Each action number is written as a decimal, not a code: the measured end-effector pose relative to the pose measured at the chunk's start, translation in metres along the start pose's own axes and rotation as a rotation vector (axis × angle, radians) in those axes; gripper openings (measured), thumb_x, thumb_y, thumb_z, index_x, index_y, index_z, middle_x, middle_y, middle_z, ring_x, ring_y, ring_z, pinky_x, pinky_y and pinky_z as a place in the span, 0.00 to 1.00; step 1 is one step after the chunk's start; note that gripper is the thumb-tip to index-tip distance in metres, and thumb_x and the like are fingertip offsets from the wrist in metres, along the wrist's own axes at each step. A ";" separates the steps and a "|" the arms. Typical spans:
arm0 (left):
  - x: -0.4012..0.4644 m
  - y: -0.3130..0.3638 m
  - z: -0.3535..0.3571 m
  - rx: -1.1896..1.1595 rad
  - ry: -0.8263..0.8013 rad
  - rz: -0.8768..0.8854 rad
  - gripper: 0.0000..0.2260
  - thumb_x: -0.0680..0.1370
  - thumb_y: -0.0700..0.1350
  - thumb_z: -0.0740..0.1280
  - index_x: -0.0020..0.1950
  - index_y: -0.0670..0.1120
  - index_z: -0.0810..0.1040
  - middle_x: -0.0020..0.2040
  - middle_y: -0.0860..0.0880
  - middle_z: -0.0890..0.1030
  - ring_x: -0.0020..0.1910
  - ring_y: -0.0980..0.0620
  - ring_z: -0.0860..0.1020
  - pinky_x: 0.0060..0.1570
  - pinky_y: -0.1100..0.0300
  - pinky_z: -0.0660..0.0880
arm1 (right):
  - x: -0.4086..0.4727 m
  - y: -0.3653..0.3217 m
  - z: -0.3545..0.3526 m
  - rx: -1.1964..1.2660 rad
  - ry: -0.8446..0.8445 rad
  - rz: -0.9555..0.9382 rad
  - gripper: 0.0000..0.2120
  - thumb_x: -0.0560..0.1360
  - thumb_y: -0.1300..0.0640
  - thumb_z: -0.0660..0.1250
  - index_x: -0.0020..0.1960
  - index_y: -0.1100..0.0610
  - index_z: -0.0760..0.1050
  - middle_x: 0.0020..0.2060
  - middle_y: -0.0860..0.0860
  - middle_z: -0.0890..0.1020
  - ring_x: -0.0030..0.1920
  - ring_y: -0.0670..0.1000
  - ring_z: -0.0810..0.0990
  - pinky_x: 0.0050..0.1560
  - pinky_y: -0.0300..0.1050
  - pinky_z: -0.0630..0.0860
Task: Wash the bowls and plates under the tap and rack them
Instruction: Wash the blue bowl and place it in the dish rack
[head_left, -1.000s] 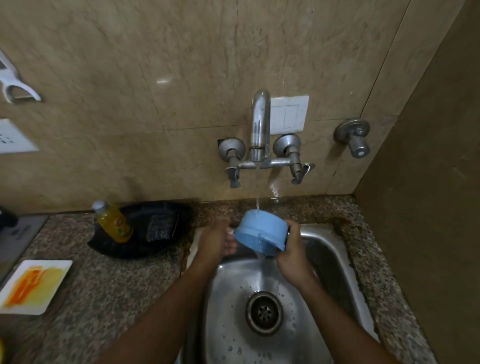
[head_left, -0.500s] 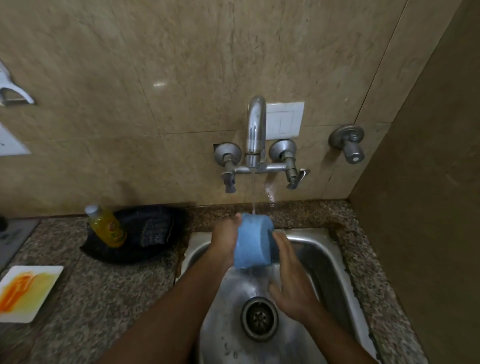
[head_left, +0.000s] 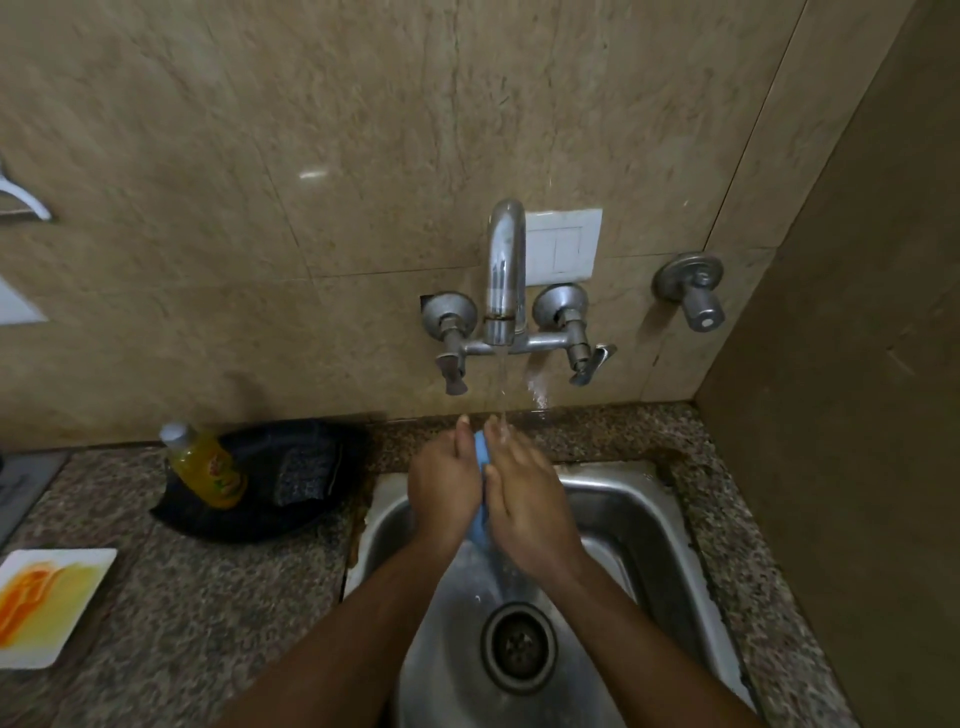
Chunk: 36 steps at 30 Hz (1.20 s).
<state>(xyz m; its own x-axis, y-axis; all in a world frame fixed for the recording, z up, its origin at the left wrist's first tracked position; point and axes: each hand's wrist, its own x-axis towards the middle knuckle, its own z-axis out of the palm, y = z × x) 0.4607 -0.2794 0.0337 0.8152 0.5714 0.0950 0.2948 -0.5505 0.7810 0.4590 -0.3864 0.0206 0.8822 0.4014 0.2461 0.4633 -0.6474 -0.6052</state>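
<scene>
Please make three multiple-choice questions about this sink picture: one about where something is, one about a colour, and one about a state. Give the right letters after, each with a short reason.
1. Where does the yellow bottle stand?
A. in the black tray, left of the sink
B. inside the sink
C. on the white plate

2. What colour is the bowl between the hands?
A. red
B. blue
C. green

3. What is the state of the tap?
A. shut off
B. running
C. covered with a cloth

Answers:
1 A: the bottle leans in the black tray on the counter.
2 B: blue shows between the left hand and right hand.
3 B: a thin stream falls from the spout onto the hands.
</scene>
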 end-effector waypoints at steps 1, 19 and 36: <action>0.000 -0.001 -0.002 0.010 0.015 -0.011 0.21 0.83 0.52 0.56 0.32 0.49 0.73 0.29 0.54 0.74 0.29 0.59 0.72 0.31 0.62 0.62 | -0.002 0.004 -0.002 0.038 -0.028 -0.021 0.24 0.84 0.51 0.48 0.78 0.55 0.59 0.77 0.48 0.62 0.77 0.44 0.58 0.72 0.31 0.44; 0.002 -0.004 -0.012 -0.325 0.111 -0.217 0.21 0.81 0.47 0.61 0.28 0.44 0.73 0.29 0.44 0.77 0.29 0.49 0.74 0.33 0.56 0.69 | -0.004 0.013 0.001 0.798 0.063 0.480 0.12 0.83 0.50 0.57 0.62 0.37 0.74 0.56 0.43 0.81 0.51 0.40 0.81 0.46 0.39 0.78; 0.033 0.010 -0.028 0.057 -0.442 0.138 0.24 0.81 0.60 0.57 0.37 0.47 0.81 0.35 0.50 0.82 0.36 0.55 0.80 0.39 0.58 0.74 | 0.045 0.018 -0.021 0.802 -0.159 0.339 0.20 0.75 0.45 0.64 0.37 0.63 0.76 0.34 0.54 0.78 0.36 0.51 0.75 0.42 0.48 0.68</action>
<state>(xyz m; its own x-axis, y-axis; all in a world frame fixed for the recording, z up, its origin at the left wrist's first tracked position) 0.4770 -0.2491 0.0616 0.9794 0.1827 -0.0861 0.1853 -0.6430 0.7431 0.5088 -0.3939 0.0364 0.9119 0.3941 -0.1148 -0.0717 -0.1225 -0.9899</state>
